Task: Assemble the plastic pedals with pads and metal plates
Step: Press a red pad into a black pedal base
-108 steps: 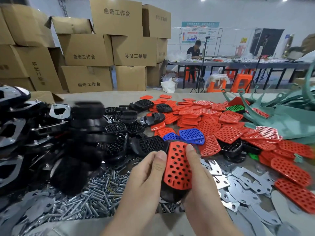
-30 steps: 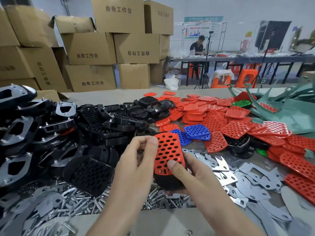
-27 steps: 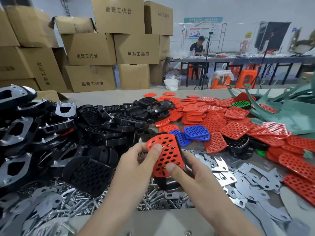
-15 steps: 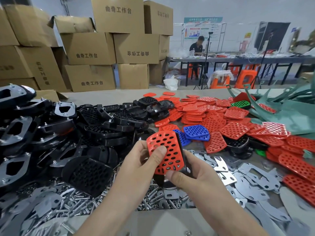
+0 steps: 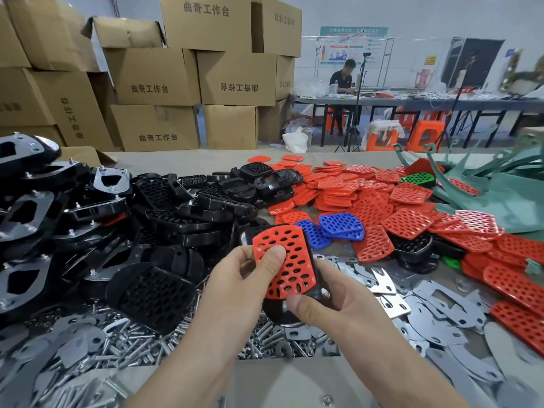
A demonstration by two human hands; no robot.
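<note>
Held at frame centre: one red pad (image 5: pixel 284 260) over one black pedal (image 5: pixel 276 315). My left hand (image 5: pixel 235 278) pinches the pad's left edge; my right hand (image 5: pixel 332 304) curls round the pedal's lower end. Blue pads (image 5: pixel 338 228): two. Loose red pads (image 5: pixel 368 207), black pedals (image 5: pixel 176 213), metal plates (image 5: pixel 441 304), screws (image 5: pixel 138 346): heaps, uncounted. Grey table (image 5: pixel 182 161); stacked cardboard boxes (image 5: pixel 153 75) upper left.

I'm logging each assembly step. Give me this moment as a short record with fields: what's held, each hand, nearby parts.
held: red perforated plastic pad over a black plastic pedal
left hand: pinches the pad's upper left, thumb on top
right hand: grips the pedal's lower end, thumb at the pad's lower edge
right of hands: flat silver metal plates
lower left: silver bolts
behind: blue perforated pads
</note>
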